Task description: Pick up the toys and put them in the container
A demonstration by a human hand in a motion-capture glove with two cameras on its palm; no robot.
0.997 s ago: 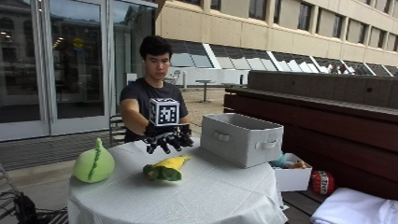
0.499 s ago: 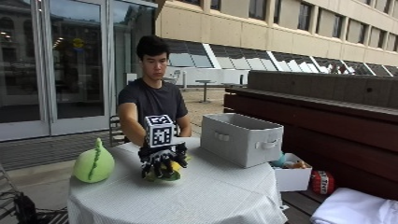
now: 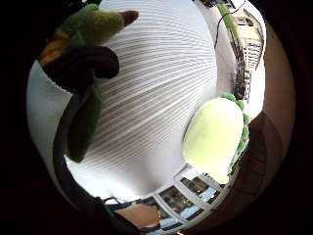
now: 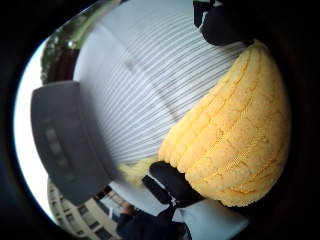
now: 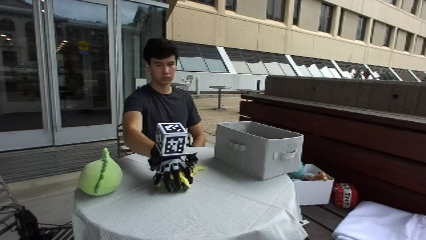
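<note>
Outdoors, on a white-clothed table [image 5: 219, 210], we see the gloved right hand [image 5: 173, 170] with fingers curled around a yellow corn toy [image 4: 235, 145]. Its long axis lies flat along the table; we cannot tell which way it points.

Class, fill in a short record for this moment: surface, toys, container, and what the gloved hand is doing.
Surface: round table with a white ribbed cloth
Toy under hand: yellow knitted plush corn with green leaves
Other toy: light green plush gourd, lying apart on the cloth
Container: grey fabric box with handles, on the table
Right hand: fingers curled round the corn
</note>
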